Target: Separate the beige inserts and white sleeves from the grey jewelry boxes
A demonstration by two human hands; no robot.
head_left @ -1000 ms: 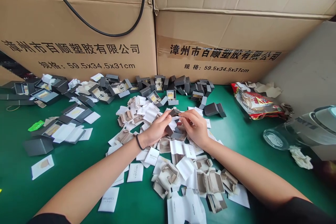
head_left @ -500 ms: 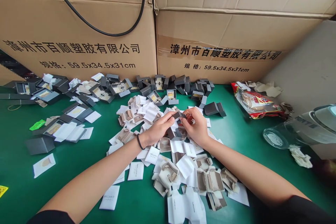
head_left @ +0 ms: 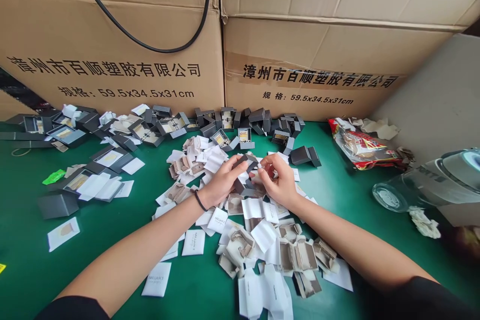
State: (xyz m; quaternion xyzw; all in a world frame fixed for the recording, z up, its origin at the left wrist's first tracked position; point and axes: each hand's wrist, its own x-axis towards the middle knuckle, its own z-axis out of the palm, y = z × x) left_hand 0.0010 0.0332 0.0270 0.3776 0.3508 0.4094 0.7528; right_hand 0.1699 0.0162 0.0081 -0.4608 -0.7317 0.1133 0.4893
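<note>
My left hand (head_left: 221, 182), with a black band at the wrist, grips a small dark grey jewelry box (head_left: 247, 161) over the middle of the table. The box stands open, its lower part hanging toward the pile. Close against its right side, my right hand (head_left: 280, 180) is closed in a pinch. A small white piece, apparently paper or card, shows at its fingertips; its exact shape is hidden. Below both hands spreads a pile of white and brown folded card inserts (head_left: 264, 236). White cards printed BRILLIANCE (head_left: 193, 243) lie left of the pile.
Several dark grey boxes (head_left: 258, 114) line the back, below large cardboard cartons (head_left: 112, 25). More open boxes (head_left: 108, 158) lie left. At right are a red snack bag (head_left: 363, 145), a clear bottle (head_left: 412, 185) and a crumpled tissue (head_left: 424, 222). A black cable (head_left: 165, 50) hangs above.
The box in my left hand has tilted and opened more to view. My right fingertips have drawn slightly away from it, with a bit of white now showing between them.
</note>
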